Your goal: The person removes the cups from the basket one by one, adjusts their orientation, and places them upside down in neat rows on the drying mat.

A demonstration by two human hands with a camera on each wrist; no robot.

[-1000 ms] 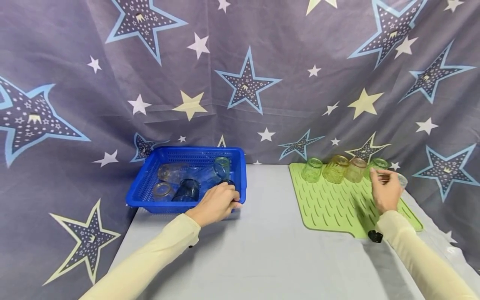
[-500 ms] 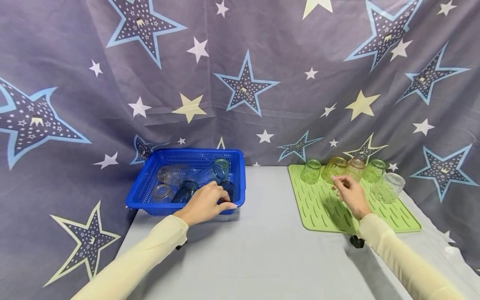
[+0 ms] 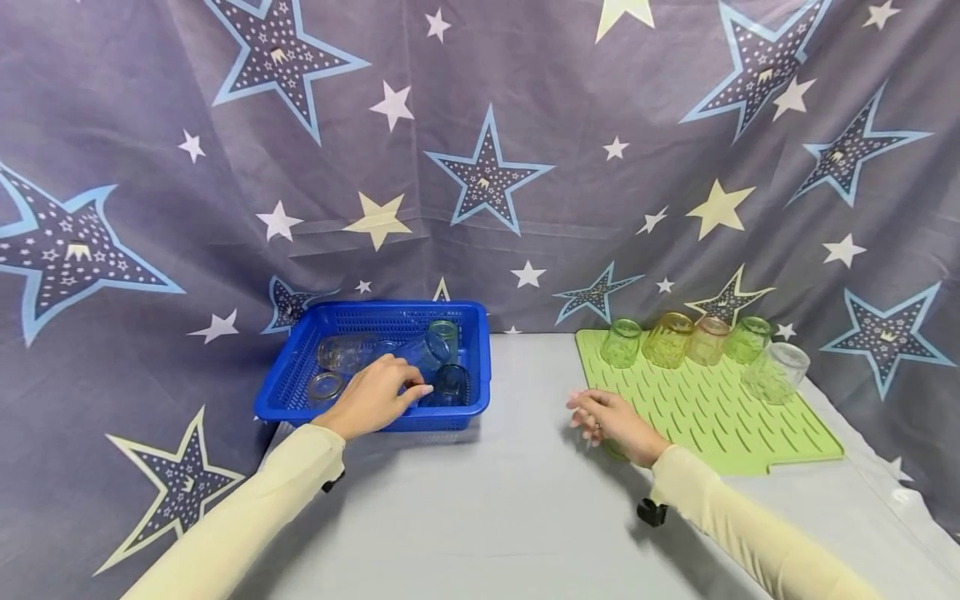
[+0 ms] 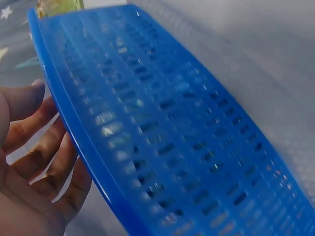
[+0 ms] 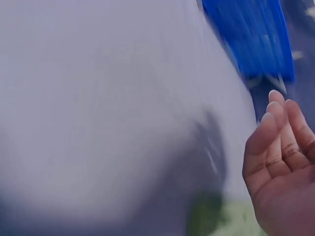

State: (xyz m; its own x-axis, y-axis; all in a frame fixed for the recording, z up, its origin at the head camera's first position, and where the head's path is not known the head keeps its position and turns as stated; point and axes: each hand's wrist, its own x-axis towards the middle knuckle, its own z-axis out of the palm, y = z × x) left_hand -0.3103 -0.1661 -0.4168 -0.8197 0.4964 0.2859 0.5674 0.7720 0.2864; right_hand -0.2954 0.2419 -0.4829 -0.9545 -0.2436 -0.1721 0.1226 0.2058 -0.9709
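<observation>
My left hand [image 3: 378, 396] hovers over the front rim of the blue plastic basket [image 3: 300, 412], its fingers relaxed and reaching past the rim. The left wrist view shows the fingers [image 4: 44, 147] behind the basket's wall with no glass between them. Just right of that hand is a dark blue glass [image 3: 452, 385]; clear, bluish and green glasses lie further in, partly hidden by the hand. My right hand [image 3: 618, 425] is above the table by the left edge of the green drying mat [image 3: 697, 417], fingers loosely bent and holding nothing.
Along the mat's far edge stand a green glass [image 3: 622, 343], a yellow glass [image 3: 668, 342], a pink glass [image 3: 707, 342] and another green glass [image 3: 747, 340]. A clear glass [image 3: 777, 373] is at the mat's right edge. A star-patterned cloth [image 3: 487, 250] hangs behind.
My right hand has let go of the clear glass at the mat's right and moved left, off the mat. My left hand has shifted left from the dark blue glass along the basket's front.
</observation>
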